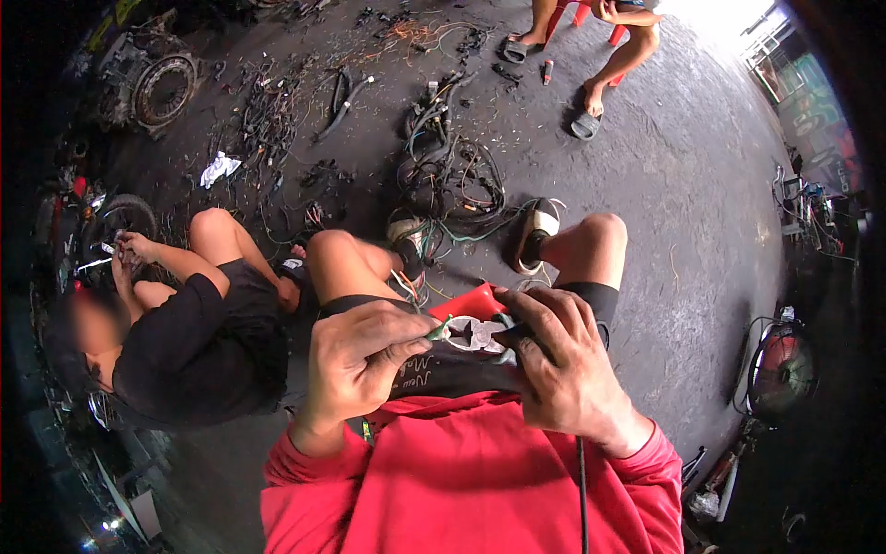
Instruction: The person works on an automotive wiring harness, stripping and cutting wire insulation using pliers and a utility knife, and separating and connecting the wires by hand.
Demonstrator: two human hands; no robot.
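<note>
My left hand (362,355) pinches a green wire (441,331) between thumb and forefinger. My right hand (565,355) is wrapped round a pair of pliers (480,334), whose metal jaws point left toward the wire end. Wire and jaws meet or nearly meet; I cannot tell whether the jaws grip it. The handles are mostly hidden by my fingers. Just behind the pliers, between my thighs, lies a smooth red piece (466,307). Below the hands are dark shorts with pale lettering.
A tangled wire harness (452,175) lies on the floor beyond my feet. Cut wires and scraps (268,120) spread leftward. A person in black (221,323) sits at my left, handling something small. Another person's legs (623,65) show at the top. A fan (780,369) stands at right.
</note>
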